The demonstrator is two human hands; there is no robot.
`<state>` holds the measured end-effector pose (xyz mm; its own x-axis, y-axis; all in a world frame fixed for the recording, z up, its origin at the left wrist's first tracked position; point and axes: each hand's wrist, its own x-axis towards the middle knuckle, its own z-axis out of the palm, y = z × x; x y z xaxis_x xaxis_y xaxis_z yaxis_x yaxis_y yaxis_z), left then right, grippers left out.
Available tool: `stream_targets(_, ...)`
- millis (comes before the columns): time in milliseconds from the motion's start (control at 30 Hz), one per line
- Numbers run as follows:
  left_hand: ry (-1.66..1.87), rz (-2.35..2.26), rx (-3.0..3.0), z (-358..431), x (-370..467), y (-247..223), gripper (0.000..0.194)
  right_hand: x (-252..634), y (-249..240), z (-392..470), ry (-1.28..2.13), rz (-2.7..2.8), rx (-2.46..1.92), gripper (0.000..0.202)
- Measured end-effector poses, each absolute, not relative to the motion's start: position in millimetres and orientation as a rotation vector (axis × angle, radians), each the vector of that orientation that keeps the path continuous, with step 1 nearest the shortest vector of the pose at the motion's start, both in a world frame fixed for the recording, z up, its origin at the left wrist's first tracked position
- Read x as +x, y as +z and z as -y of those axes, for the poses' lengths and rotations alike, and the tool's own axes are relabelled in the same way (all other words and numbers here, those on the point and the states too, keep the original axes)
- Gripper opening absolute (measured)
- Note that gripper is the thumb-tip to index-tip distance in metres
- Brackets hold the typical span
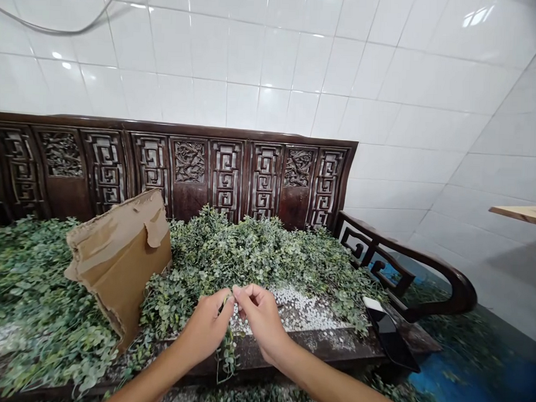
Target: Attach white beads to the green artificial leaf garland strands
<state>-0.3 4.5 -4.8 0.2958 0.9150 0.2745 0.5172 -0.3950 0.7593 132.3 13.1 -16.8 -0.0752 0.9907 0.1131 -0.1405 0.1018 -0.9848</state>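
Both hands meet at the centre, above the front edge of a dark wooden bench (324,344). My left hand (212,317) is closed on a green leafy sprig (228,355), which hangs down below it. The fingertips of my right hand (259,315) are pinched together beside the left ones; whatever they hold is too small to name. Behind the hands lies a heap of green artificial-looking foliage (266,248). Small white pieces (306,308) are scattered on the seat just right of my hands.
A torn cardboard piece (125,266) stands upright in the foliage at left. A black phone (390,337) lies at the seat's right end, beside a small white object (373,304). The curved armrest (460,293) is at right, with blue material (473,378) below it.
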Motion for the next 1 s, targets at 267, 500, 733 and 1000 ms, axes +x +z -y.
stream_targets(267, 1.084, -1.224, 1.442, -9.8, -8.4, -4.6, 0.038, 153.9, -0.9, -20.7, 1.487, 1.036, -0.944, 0.017)
stream_targets(500, 1.221, -1.153, 0.948, -7.6, -6.5, 5.3, 0.041, 157.2, -28.5, -21.8, 1.718, 0.908, -1.064, 0.022)
stream_targets(733, 1.209, -1.165, 0.996, -11.5, -10.1, -1.5, 0.048, 155.9, -28.2, -20.5, 1.754, 0.914, -0.859, 0.031)
stream_targets(1000, 1.137, -1.273, 1.272, -8.5, -15.1, 3.5, 0.032, 160.9, -10.8, -24.8, 1.601, 0.950, -0.923, 0.033)
